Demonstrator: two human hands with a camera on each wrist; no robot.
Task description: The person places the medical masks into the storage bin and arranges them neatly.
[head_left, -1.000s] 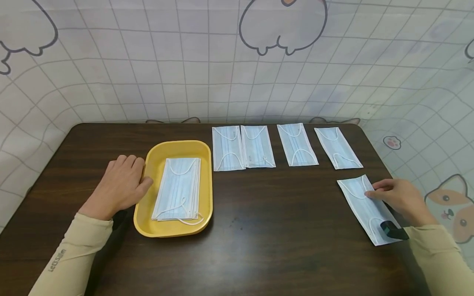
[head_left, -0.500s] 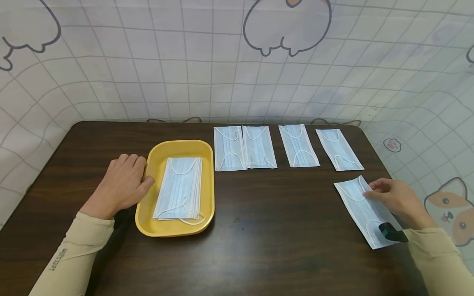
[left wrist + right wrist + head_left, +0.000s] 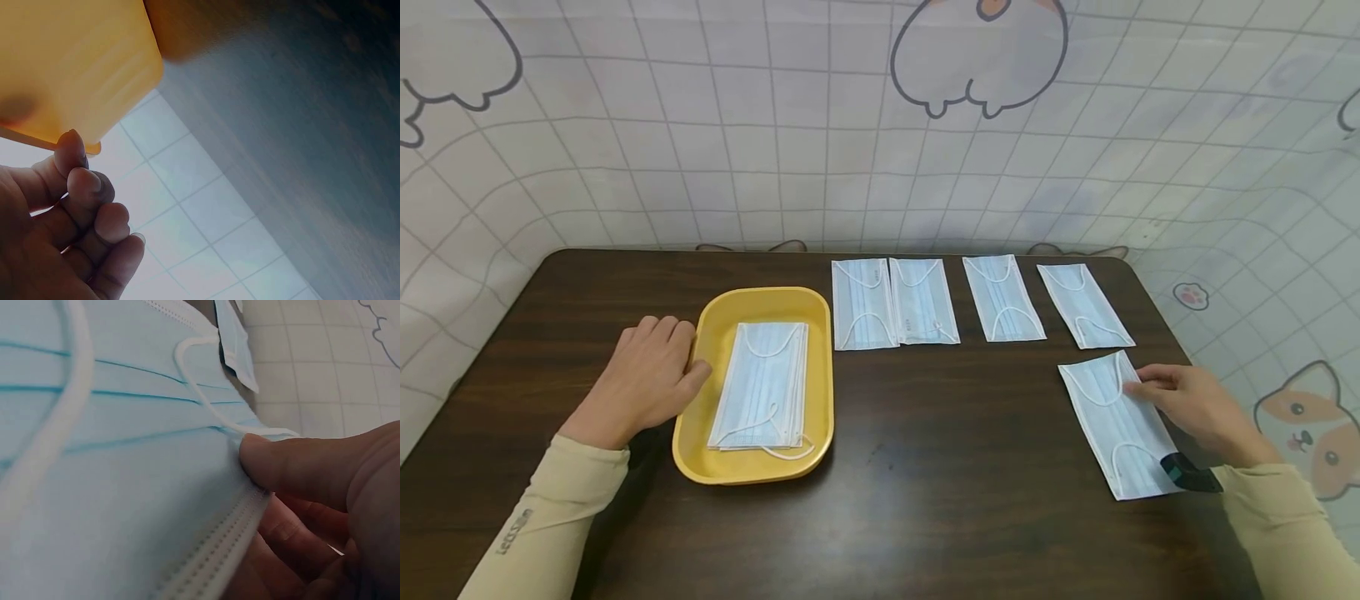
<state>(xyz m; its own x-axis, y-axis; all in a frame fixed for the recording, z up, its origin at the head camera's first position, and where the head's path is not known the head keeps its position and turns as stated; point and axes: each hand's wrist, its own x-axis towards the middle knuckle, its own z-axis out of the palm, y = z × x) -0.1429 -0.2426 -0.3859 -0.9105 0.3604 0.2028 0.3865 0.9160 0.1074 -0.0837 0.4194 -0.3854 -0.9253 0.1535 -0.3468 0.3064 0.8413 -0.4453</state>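
My left hand (image 3: 643, 375) grips the left rim of a yellow tray (image 3: 818, 408), its thumb over the inside and the fingers outside. In the left wrist view those fingers (image 3: 112, 222) curl beside the tray's outer wall (image 3: 94, 56). A stack of pale blue face masks (image 3: 763, 383) with white ear loops lies in the tray. At the right, my right hand (image 3: 1206, 408) pinches the right edge of a single face mask (image 3: 1112, 425). Close up in the right wrist view, the thumb (image 3: 281, 462) presses on the pleated mask (image 3: 144, 462), with other fingers behind it.
Along the table's back edge lie several face masks in a row: two side by side (image 3: 863, 304), one (image 3: 1003, 296) further right and another (image 3: 1086, 304) near the right corner. The brown table (image 3: 940, 467) meets a grid-patterned cloth (image 3: 760, 150) behind and at the right.
The right hand has shifted slightly left with the face mask, which has turned a little more upright. The left hand and the tray stay in place.
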